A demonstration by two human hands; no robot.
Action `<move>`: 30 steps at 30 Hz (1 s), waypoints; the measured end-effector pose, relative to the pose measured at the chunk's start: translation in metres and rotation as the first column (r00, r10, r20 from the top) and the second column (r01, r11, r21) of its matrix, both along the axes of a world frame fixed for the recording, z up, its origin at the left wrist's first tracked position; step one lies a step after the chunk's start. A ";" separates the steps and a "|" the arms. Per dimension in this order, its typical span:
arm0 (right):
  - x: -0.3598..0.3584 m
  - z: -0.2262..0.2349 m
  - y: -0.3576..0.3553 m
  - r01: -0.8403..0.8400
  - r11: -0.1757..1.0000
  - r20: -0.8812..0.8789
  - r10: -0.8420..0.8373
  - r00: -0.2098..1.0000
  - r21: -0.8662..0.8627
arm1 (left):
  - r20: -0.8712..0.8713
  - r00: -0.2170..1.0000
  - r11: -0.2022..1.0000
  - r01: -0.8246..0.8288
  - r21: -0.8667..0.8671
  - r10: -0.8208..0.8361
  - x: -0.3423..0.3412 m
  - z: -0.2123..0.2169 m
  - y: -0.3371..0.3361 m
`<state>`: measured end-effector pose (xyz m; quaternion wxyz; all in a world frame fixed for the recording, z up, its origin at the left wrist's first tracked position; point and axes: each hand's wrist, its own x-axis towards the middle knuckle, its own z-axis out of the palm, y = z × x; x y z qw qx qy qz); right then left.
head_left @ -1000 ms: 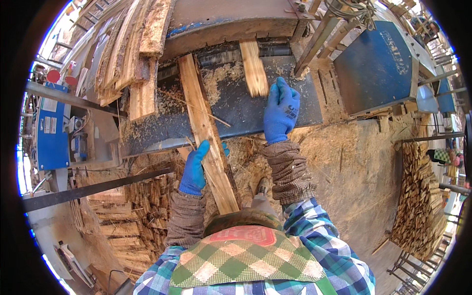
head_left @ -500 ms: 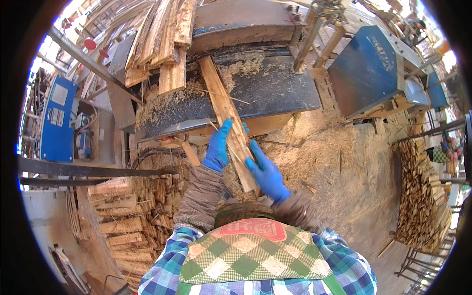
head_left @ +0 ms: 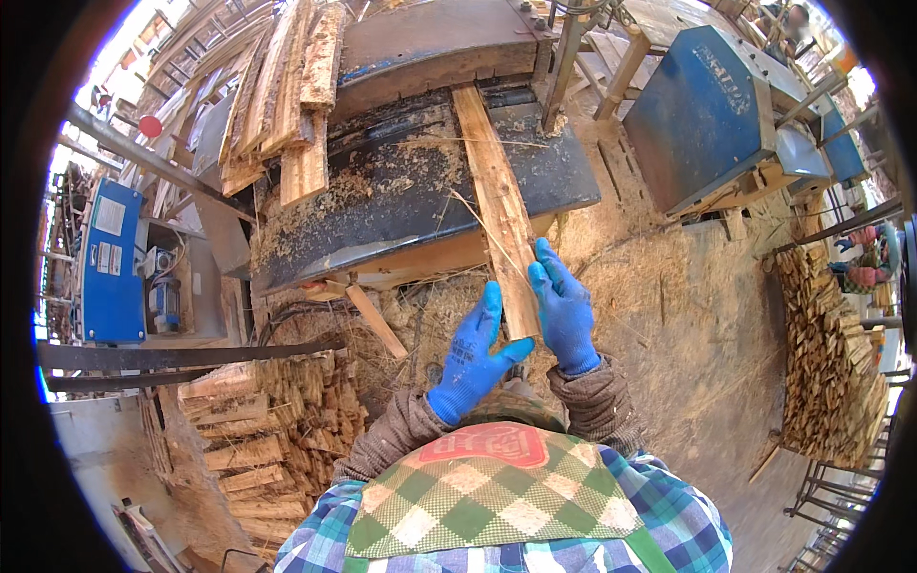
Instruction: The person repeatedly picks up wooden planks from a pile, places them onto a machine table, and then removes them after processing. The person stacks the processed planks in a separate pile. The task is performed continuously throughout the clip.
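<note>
A rough wooden plank lies across the dark sawdust-covered machine table, its far end at the machine housing and its near end jutting past the front edge. My left hand, in a blue glove, is at the plank's near end. Its fingers are stretched along the left edge and its thumb is spread by the end. My right hand, also gloved in blue, holds the plank's right edge, thumb at the top face; its other fingers are partly hidden. A thin splinter lies over the plank.
Several stacked boards overhang the table's left part. Beyond the table stands the metal machine housing. A blue machine is at right, a blue control box at left. Wood piles lie lower left, with stacked wood far right.
The plank has moved to the right and farther onto the table. My left hand has slid back to its near end and opened. My right hand has moved along the right edge.
</note>
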<state>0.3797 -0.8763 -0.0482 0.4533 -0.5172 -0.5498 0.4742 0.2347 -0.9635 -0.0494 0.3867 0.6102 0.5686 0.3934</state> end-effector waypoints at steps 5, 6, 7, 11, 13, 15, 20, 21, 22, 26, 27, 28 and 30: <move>-0.007 -0.030 0.019 0.044 0.989 0.152 -0.065 0.986 0.139 | -0.497 0.867 0.988 0.047 0.149 0.034 -0.007 -0.022 0.024; -0.014 -0.029 0.031 0.067 0.967 0.219 -0.123 0.968 0.245 | -0.603 0.795 0.989 0.025 0.149 0.070 -0.009 -0.023 0.032; -0.020 -0.026 0.046 0.081 0.934 0.276 -0.185 0.943 0.348 | -0.641 0.762 0.983 0.033 0.178 0.091 -0.014 -0.026 0.048; -0.047 -0.024 0.117 0.047 0.843 0.429 -0.321 0.845 0.537 | -0.758 0.623 0.965 0.021 0.262 0.193 -0.042 -0.015 0.112; -0.066 -0.021 0.142 0.060 0.820 0.467 -0.382 0.797 0.569 | -0.771 0.590 0.962 -0.038 0.271 0.241 -0.055 -0.009 0.139; -0.084 -0.016 0.172 0.050 0.838 0.536 -0.392 0.748 0.543 | -0.735 0.609 0.951 -0.126 0.282 0.299 -0.068 0.001 0.155; -0.127 -0.006 0.241 0.075 0.839 0.487 -0.383 0.785 0.539 | -0.374 0.774 0.787 -0.248 0.564 0.512 -0.099 0.063 0.108; -0.154 -0.004 0.243 0.043 0.855 0.424 -0.299 0.855 0.517 | -0.280 0.797 0.743 -0.285 0.606 0.534 -0.110 0.065 0.087; -0.189 0.004 0.243 0.022 0.842 0.231 -0.173 0.957 0.540 | -0.330 0.744 0.760 -0.352 0.546 0.581 -0.116 0.069 0.067; -0.334 0.064 0.235 -0.456 0.859 -0.440 0.326 0.837 -0.232 | -0.107 0.758 0.748 -0.592 0.301 0.643 -0.127 0.067 -0.020; -0.361 0.065 0.245 -0.380 0.907 -0.357 0.300 0.885 -0.180 | -0.090 0.754 0.750 -0.621 0.225 0.651 -0.127 0.068 -0.035; -0.362 0.066 0.269 -0.256 0.959 -0.261 0.219 0.940 -0.120 | -0.054 0.771 0.766 -0.617 0.182 0.634 -0.128 0.059 -0.039; -0.355 0.075 0.268 -0.136 0.959 -0.299 0.058 0.952 -0.249 | -0.010 0.756 0.755 -0.654 0.045 0.655 -0.130 0.039 -0.067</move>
